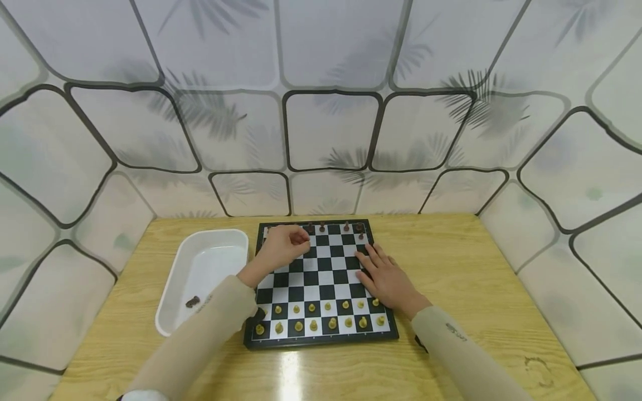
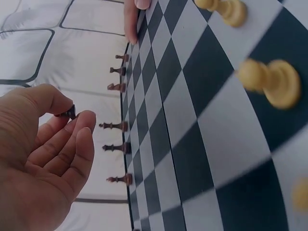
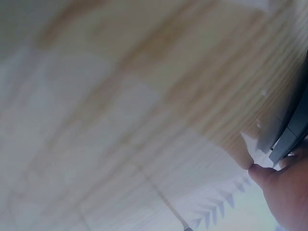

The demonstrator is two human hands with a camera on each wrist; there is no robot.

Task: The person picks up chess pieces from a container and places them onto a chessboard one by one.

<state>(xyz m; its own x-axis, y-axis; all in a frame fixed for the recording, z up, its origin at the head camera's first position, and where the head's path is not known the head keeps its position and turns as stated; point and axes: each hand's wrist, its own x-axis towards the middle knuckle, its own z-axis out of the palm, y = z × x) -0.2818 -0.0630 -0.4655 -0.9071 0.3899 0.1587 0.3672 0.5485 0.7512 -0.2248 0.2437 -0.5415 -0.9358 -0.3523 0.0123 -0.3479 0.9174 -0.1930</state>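
My left hand (image 1: 283,245) hovers over the far left part of a black-and-white chessboard (image 1: 321,338). Between thumb and fingertips it pinches a small dark chess piece (image 2: 71,112), mostly covered by the fingers. My right hand (image 1: 391,281) rests on the board's right edge with its fingers extended over the squares. Dark brown chess pieces (image 1: 322,226) stand along the far row, with a gap between two groups in the left wrist view. A dark pawn (image 1: 361,236) stands before the far right corner. Yellow chess pieces (image 1: 332,323) fill two rows on the near side.
Left of the board stands a white plastic tray (image 1: 170,289), with a few dark pieces (image 1: 193,302) lying in its near part; my left forearm crosses its corner. Board and tray sit on a wooden table (image 1: 451,256). A patterned curtain-like wall (image 1: 331,131) rises behind the table's far edge.
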